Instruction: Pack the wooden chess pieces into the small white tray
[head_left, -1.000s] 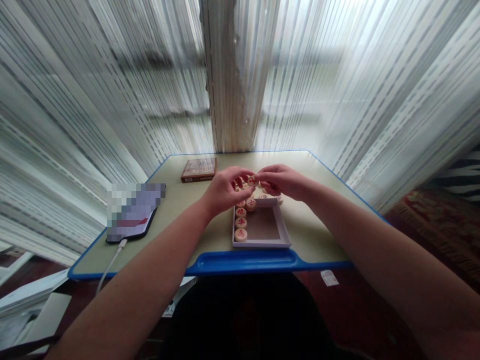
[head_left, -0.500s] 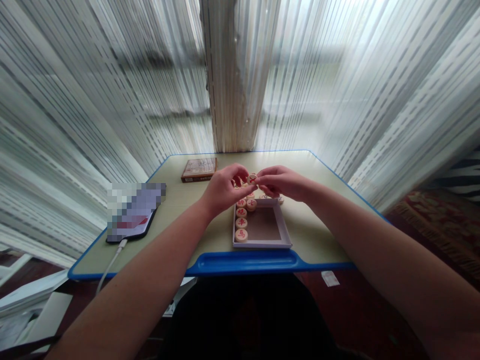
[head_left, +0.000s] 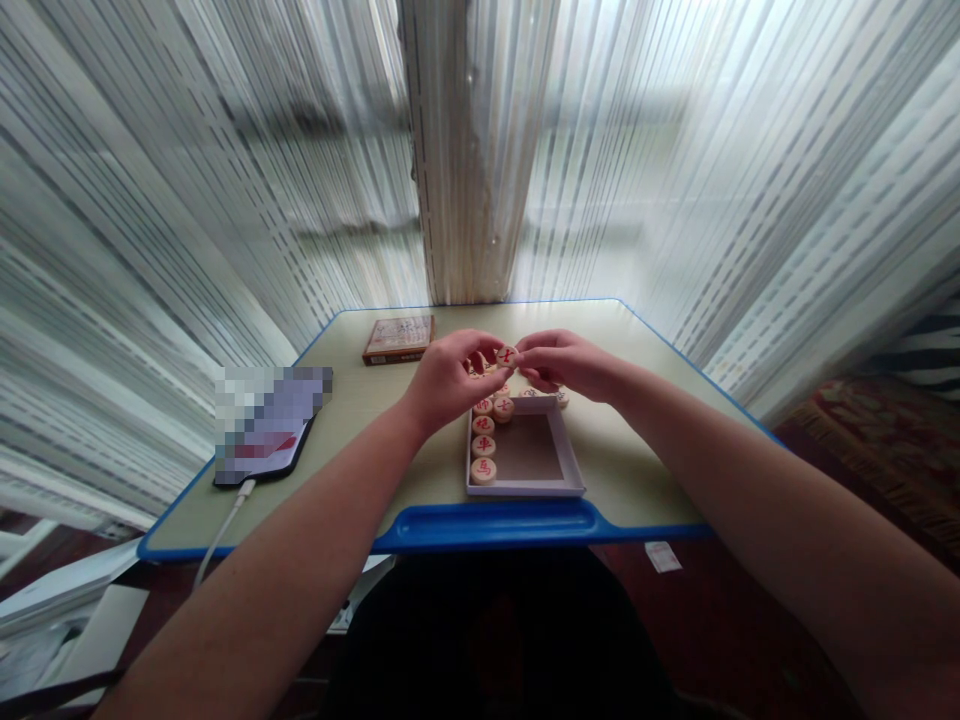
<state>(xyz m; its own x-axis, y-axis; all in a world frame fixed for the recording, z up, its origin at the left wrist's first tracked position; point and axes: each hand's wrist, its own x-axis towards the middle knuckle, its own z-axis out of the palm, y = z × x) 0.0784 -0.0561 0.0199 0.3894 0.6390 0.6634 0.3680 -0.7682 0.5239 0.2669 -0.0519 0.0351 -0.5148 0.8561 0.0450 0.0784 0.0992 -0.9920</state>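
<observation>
Over the far end of a shallow white box (head_left: 571, 462), a round Chinese chess piece (head_left: 507, 356) with a red character is pinched between my two hands. My left hand (head_left: 459, 372) grips its left side with thumb and fingers. The fingertips of my right hand (head_left: 562, 360) are closed on its right edge. Inside the box, several red-marked pieces (head_left: 484, 447) form a column along the left wall. Beside them, near the far wall, sits a red-marked piece (head_left: 503, 408). More pieces (head_left: 562, 398) lie beyond the box, partly hidden by my right hand.
A brown flat box (head_left: 399, 340) lies at the back left of the table (head_left: 360, 400). On the left rests a phone (head_left: 281, 425) with a white cable (head_left: 225, 530). A blue tray edge (head_left: 495, 522) runs along the front. Sheer curtains (head_left: 472, 150) hang behind.
The held chess piece has turned between my fingers, so its red character now stands more upright. Both hands stay in nearly the same place.
</observation>
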